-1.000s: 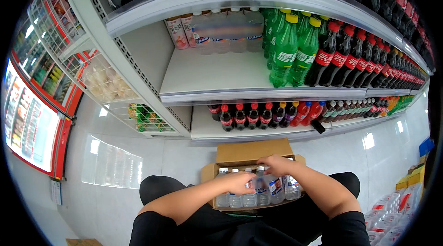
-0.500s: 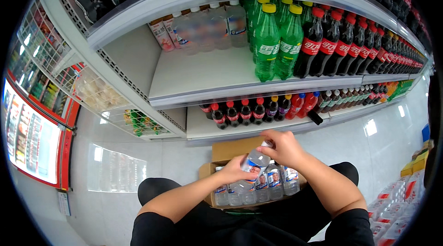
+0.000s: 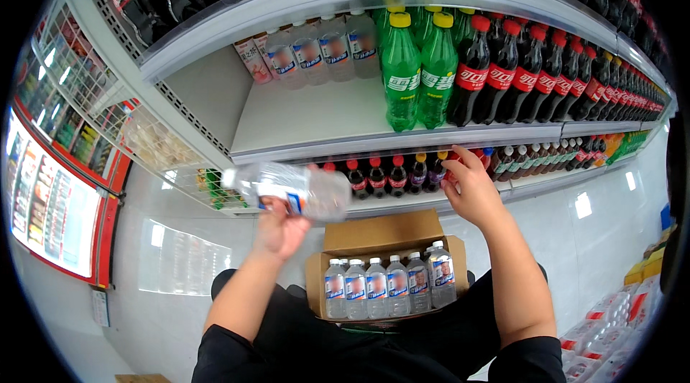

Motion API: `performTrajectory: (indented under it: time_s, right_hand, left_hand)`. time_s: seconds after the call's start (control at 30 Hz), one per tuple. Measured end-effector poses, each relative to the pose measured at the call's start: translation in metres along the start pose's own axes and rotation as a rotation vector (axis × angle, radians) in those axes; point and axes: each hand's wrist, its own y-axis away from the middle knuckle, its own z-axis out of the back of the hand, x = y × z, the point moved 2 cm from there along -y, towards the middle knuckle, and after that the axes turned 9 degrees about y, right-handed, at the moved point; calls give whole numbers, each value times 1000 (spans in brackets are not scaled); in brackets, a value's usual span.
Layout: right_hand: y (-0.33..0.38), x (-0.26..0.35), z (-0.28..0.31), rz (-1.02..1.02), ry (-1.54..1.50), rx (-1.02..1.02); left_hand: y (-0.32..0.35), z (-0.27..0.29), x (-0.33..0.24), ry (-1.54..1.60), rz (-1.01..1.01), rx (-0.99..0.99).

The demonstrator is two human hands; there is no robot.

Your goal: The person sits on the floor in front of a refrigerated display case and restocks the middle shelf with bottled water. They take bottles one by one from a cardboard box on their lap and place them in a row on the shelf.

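Note:
My left hand (image 3: 281, 230) grips a clear plastic bottle (image 3: 320, 192) with a white cap and a blue-and-white label. It is tilted nearly onto its side and smeared by motion, in front of the lower shelf. Raised on the right, my right hand (image 3: 470, 192) holds nothing, its fingers apart, near the small bottles of the lower shelf. Between my legs stands an open cardboard box (image 3: 384, 232) with several upright clear bottles (image 3: 376, 288) of the same kind. Similar clear bottles (image 3: 307, 53) stand at the back left of the middle shelf.
Bare shelf surface (image 3: 302, 115) lies in front of those bottles. Green soda bottles (image 3: 402, 74) and dark cola bottles (image 3: 472, 74) fill its right. A white side panel (image 3: 154, 81) bounds the shelf. Wrapped bottle packs (image 3: 600, 325) sit at right, a red-framed display fridge (image 3: 54, 214) at left.
Both hands have risen from above the box and moved apart. The bottle has gone up and left in my left hand, and my right hand has let go of its cap end.

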Motion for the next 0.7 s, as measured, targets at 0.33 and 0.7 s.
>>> performTrajectory:
  time_s: [0.33,0.7]
  right_hand:
    - [-8,2,-2,38,137,8]
    - [-7,-9,0,18,171,213]
  left_hand:
    - [-146,-8,-142,-1207,-560,-295]
    - [-262,33,-174,-1295,-441,-268]
